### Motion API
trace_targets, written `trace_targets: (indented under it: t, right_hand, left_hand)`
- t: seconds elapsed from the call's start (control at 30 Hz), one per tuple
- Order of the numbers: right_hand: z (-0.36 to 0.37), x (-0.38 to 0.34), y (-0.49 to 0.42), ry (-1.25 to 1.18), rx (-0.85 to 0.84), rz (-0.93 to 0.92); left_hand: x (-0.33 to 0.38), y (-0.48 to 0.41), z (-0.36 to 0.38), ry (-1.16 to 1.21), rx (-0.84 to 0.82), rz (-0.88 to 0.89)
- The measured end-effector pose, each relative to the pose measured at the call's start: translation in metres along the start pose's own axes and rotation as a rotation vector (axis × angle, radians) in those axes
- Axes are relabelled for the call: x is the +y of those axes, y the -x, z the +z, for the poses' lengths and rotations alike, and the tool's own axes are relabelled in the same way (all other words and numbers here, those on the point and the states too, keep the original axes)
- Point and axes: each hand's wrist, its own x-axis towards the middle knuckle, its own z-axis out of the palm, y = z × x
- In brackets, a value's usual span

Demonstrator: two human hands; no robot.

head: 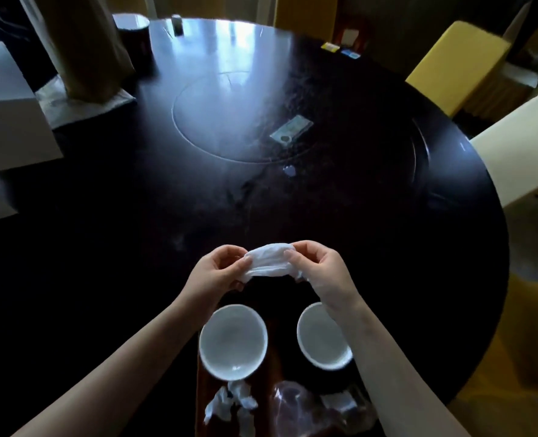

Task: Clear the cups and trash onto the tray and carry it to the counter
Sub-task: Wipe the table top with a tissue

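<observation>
Hands grip one white tissue (269, 259) above dark table (387, 216): left hand (219, 269) and right hand (321, 269) each pinch an end. Two white cups (233, 341) sit below, apparently on a tray (271, 348).

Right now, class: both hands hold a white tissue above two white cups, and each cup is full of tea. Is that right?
Not quite. The head view shows both cups, left and right, empty. The left hand and right hand do hold the tissue above them.
</observation>
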Motion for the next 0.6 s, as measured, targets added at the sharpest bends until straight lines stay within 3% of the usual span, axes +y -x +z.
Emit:
trace_targets:
  t: [0.13, 0.33, 0.6]
  right_hand:
    - [0.001, -0.008, -0.049, -0.175, 0.11, 0.048]
    - [0.002, -0.004, -0.094, -0.05, -0.139, -0.025]
    - [-0.015, 0.005, -0.159, -0.257, -0.089, 0.126]
  left_hand:
    - [0.01, -0.041, 0.015, 0.035, 0.074, -0.045]
    - [0.014, -0.088, 0.029, -0.063, 0.219, 0.004]
    - [0.02, -0.148, 0.039, -0.099, 0.156, 0.011]
